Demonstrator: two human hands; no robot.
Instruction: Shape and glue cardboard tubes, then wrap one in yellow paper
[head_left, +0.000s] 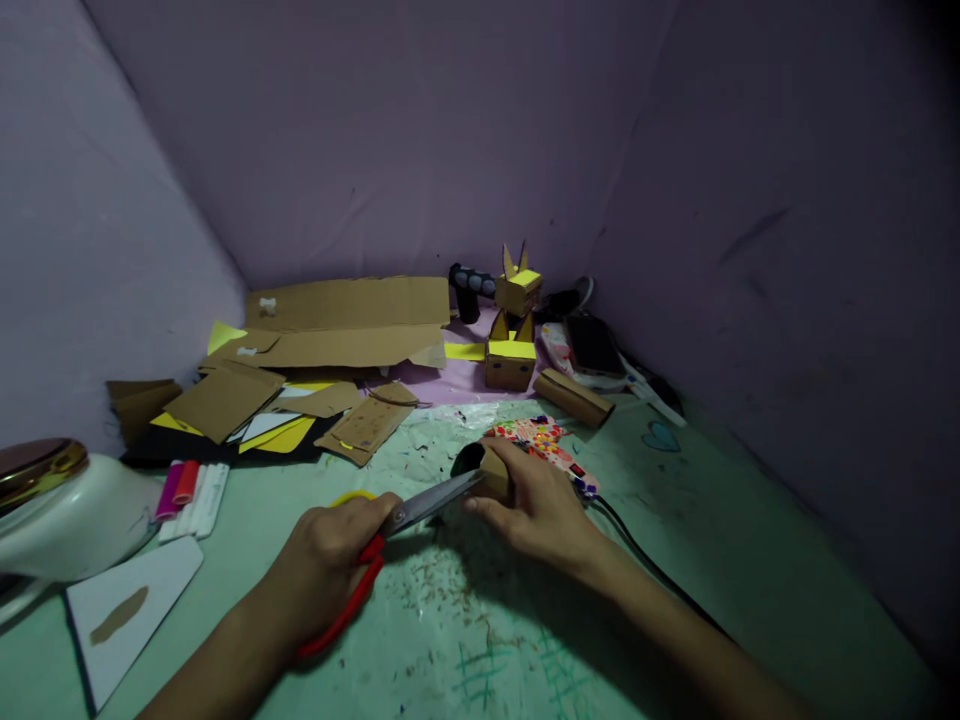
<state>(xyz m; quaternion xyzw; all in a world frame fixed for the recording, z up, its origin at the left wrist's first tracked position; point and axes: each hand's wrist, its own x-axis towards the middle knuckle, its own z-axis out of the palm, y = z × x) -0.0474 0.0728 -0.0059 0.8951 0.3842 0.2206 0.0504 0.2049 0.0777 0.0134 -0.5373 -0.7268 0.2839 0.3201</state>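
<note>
My left hand [336, 548] is closed around scissors [431, 503] with red and yellow handles. Their blades point right, and the tips reach the cardboard piece [495, 478] that my right hand [541, 505] grips. This brown piece looks curved or folded, with a dark hollow on its left side; my fingers cover part of it. Whether the blades are closed on the cardboard I cannot tell. Just behind my right hand lies a flower-patterned object [536, 435], with a black cable [660, 565] running from near it to the lower right.
Cardboard sheets [352, 320] and paper scraps lie at the back left. Two small cardboard boxes with pointed ears [510, 368] stand at the back, near a cardboard roll [574, 397] and a phone [594, 345]. Markers [195, 500] and a white rounded object [97, 515] are at left.
</note>
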